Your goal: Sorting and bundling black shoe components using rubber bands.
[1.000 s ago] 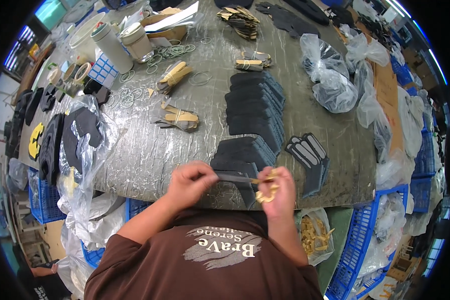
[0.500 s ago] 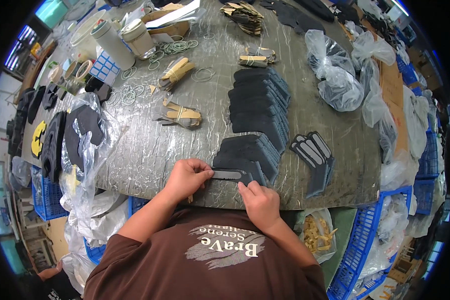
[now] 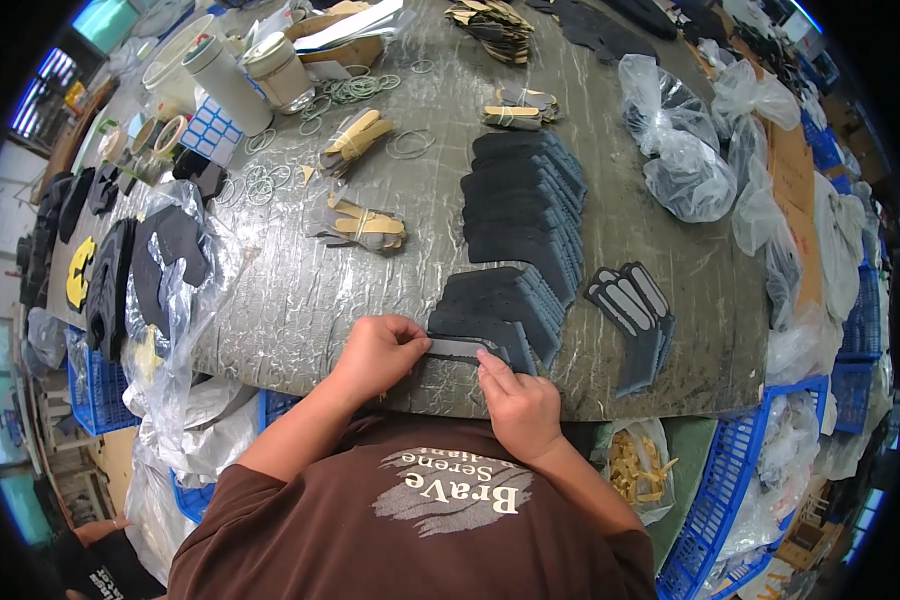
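Between the thumb and fingers of my left hand (image 3: 378, 352) is the left end of a narrow light-grey strip (image 3: 452, 348). The strip lies along a dark, angled fabric piece (image 3: 513, 346) at the table's near edge. My right hand (image 3: 522, 398) has its fingers drawn together, with the fingertips on the strip's right end; its thumb is partly hidden. Just beyond lies a fanned stack of similar dark pieces (image 3: 475, 293), and a longer fanned row (image 3: 510, 195) extends behind it. To the right sit several overlapped pieces (image 3: 632, 318) bearing grey strips with dark borders.
Banded bundles of tan and grey strips (image 3: 368, 228) lie left of centre, near loose rubber bands (image 3: 350, 90). A bottle (image 3: 222, 85) and jar (image 3: 278, 75) stand back left. Clear plastic bags (image 3: 685, 160) are at right. Blue crates (image 3: 705, 500) flank the table below its edge.
My right fingertips have shifted slightly up and left, from the dark fabric's edge onto the grey strip's right end. My left hand keeps its pinch. The view has shifted slightly.
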`<state>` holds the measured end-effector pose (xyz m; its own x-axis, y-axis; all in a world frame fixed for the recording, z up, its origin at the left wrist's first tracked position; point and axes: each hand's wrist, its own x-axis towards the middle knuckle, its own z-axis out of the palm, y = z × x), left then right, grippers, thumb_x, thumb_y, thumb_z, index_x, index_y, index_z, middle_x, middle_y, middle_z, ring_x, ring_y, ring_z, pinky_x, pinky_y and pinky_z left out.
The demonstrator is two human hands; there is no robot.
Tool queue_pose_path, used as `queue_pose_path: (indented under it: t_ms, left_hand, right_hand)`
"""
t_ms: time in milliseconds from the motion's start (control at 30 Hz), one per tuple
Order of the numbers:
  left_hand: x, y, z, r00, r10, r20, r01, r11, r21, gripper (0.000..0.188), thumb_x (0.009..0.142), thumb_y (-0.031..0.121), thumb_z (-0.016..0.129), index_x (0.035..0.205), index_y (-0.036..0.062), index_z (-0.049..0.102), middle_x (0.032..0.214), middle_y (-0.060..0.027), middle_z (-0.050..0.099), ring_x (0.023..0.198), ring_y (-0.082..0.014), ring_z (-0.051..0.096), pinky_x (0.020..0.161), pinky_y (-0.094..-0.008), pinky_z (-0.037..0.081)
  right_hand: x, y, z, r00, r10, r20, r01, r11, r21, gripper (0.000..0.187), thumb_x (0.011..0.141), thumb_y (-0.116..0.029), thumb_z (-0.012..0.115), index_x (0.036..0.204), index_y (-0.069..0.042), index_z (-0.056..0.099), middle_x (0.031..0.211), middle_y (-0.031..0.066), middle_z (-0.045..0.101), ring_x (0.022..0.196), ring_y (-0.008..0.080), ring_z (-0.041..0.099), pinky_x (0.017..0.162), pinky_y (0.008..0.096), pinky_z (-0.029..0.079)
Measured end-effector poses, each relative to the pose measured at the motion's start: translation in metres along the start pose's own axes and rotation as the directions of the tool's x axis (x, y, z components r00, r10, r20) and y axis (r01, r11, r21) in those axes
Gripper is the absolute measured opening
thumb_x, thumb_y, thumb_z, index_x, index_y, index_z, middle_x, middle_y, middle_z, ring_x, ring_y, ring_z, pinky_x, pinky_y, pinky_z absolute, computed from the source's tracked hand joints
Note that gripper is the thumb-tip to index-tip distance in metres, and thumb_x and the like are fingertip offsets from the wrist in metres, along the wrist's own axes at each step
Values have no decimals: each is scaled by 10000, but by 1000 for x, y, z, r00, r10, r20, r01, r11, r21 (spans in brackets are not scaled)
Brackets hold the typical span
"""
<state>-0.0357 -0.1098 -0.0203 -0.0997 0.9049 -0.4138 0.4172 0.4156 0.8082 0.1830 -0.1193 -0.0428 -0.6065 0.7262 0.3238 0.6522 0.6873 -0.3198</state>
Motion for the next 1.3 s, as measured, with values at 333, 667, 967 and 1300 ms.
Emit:
queue_pose_path:
  t_ms: [333,667,967,1300]
  left_hand:
    - [2,-8,3,930,363,-54,-321,875,362,109,759,81,698,766,-13,643,743,-82,637,666,-113,589,599,-260,460]
    - [-2,5,15,977,211,21,-198,944,-264,103,786,13,677,795,5,575,763,-47,627,666,-74,551,596,-215,450]
    - [2,19,34,591,778,215,-767,624,-149,754,837,537,564,1335,38,298,1186,-171,467,674,-241,556,604,-319,479]
    - [-5,19,30,516,817,258,-856,501,124,907,730,631,551,1346,36,253,1212,-213,453,718,-377,609,563,-418,505]
  right_hand:
    - [0,3,1,1000,24,5,-25,998,50,96,765,-87,646,849,-46,622,1068,52,646,537,187,586,501,324,463]
    - [-8,25,-58,656,750,83,-583,433,688,281,778,46,645,1052,-12,615,770,29,581,700,84,515,634,239,443]
    - [19,-4,-48,875,453,173,-427,549,719,98,801,-37,634,882,8,666,805,124,654,737,226,633,662,306,485]
    - [30,-18,-33,845,388,368,-491,289,822,88,825,-42,627,815,40,656,733,89,649,616,101,593,544,246,459]
